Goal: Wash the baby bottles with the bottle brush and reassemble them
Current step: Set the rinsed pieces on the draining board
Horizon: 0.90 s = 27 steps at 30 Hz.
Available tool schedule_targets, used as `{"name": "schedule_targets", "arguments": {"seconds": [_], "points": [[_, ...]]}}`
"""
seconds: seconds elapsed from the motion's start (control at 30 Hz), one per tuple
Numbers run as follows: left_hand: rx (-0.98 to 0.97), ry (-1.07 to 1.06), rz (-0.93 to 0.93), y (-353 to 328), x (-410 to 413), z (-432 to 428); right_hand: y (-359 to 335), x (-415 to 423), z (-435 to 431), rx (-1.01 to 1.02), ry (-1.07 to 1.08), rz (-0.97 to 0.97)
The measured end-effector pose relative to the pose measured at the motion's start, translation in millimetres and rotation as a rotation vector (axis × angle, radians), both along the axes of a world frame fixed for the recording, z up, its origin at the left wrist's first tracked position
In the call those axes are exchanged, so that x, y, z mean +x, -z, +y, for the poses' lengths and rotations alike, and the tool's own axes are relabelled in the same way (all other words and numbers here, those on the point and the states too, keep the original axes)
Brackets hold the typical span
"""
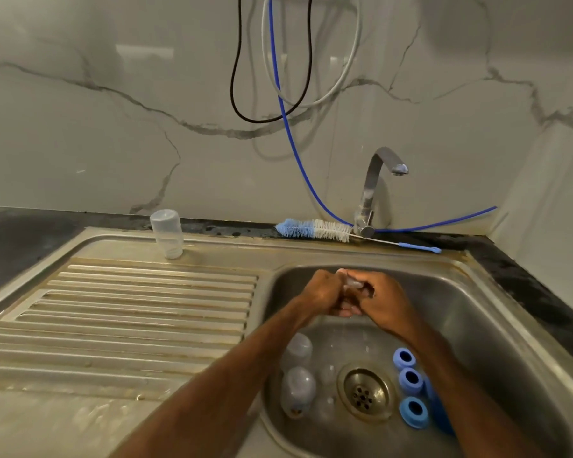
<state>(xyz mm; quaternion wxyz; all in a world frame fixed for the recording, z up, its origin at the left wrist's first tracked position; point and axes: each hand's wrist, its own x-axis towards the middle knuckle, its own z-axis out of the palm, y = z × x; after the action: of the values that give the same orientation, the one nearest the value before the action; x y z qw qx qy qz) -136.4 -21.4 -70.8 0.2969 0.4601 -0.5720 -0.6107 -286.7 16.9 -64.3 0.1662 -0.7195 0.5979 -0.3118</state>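
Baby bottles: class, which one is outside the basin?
The bottle standing on the draining board by the wall; the other two lie inside the basin.

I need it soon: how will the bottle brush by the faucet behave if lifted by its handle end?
The bottle brush looks light. Its thin wire stem will probably flex, letting the bristle head droop. On the narrow sink rim, a nudge might roll it into the basin.

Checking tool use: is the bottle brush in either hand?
No, the bottle brush lies untouched on the back ledge of the sink beside the faucet.
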Motion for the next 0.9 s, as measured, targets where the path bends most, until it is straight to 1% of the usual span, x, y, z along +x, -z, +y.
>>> {"name": "schedule_targets", "arguments": {"seconds": [0.07, 0.1, 0.13, 0.17, 0.23, 0.27, 0.3, 0.33, 0.37, 0.4, 0.43, 0.5, 0.53, 0.6, 0.67, 0.77, 0.83, 0.9], "points": [[-0.033, 0.037, -0.069, -2.7, 7.8, -2.3, -3.8, 1.9, 3.2, 0.023, -0.006, -0.094], [-0.076, 0.017, -0.084, -4.8, 13.2, -3.9, -7.6, 3.4, 2.8, -0.007, 0.020, -0.123], [-0.131, -0.027, -0.094, -6.7, 19.4, -4.9, -13.6, 5.0, 1.7, -0.091, 0.074, -0.122], [-0.192, -0.081, -0.119, -9.0, 25.8, -5.2, -20.3, 6.5, 0.0, -0.241, 0.128, -0.095], [-0.335, -0.150, -0.244, -17.0, 39.5, -6.7, -30.5, 12.2, 0.0, -0.545, 0.254, -0.049], [-0.400, -0.155, -0.327, -20.0, 45.7, -9.3, -27.7, 14.1, -0.1, -0.588, 0.286, -0.043], [-0.445, -0.147, -0.404, -21.6, 51.4, -11.1, -12.8, 11.8, -4.4, -0.532, 0.277, -0.038], [-0.476, -0.140, -0.470, -22.4, 57.0, -11.1, 1.2, 11.9, -5.8, -0.313, 0.233, 0.000], [-0.502, -0.145, -0.531, -22.4, 62.9, -10.2, 18.8, 13.2, -8.3, -0.016, 0.174, 0.072], [-0.519, -0.160, -0.580, -21.3, 68.1, -7.5, 29.6, 15.9, -5.3, 0.190, 0.139, 0.160], [-0.544, -0.182, -0.630, -20.9, 73.2, -5.6, 34.4, 17.4, -5.6, 0.239, 0.123, 0.179], [-0.607, -0.228, -0.726, -21.6, 85.7, -3.5, 27.8, 21.0, -10.6, 0.113, 0.162, 0.087], [-0.640, -0.263, -0.764, -23.2, 92.5, -2.8, 20.6, 24.4, -11.0, 0.088, 0.177, 0.062], [-0.677, -0.317, -0.820, -24.2, 104.4, -1.4, 12.3, 32.6, -7.9, 0.149, 0.129, 0.069], [-0.671, -0.343, -0.866, -23.7, 115.1, 0.5, 13.9, 45.3, -8.7, 0.124, 0.073, 0.041], [-0.629, -0.397, -0.962, -21.9, 135.8, 2.0, 8.2, 80.9, -31.7, -0.042, 0.044, -0.048], [-0.612, -0.412, -1.015, -19.9, 150.6, 0.8, -1.3, 108.4, -50.8, -0.111, 0.036, -0.047], [-0.586, -0.418, -1.053, -20.6, 161.5, 1.0, -10.5, 135.9, -65.3, -0.057, 0.019, -0.032]]}}
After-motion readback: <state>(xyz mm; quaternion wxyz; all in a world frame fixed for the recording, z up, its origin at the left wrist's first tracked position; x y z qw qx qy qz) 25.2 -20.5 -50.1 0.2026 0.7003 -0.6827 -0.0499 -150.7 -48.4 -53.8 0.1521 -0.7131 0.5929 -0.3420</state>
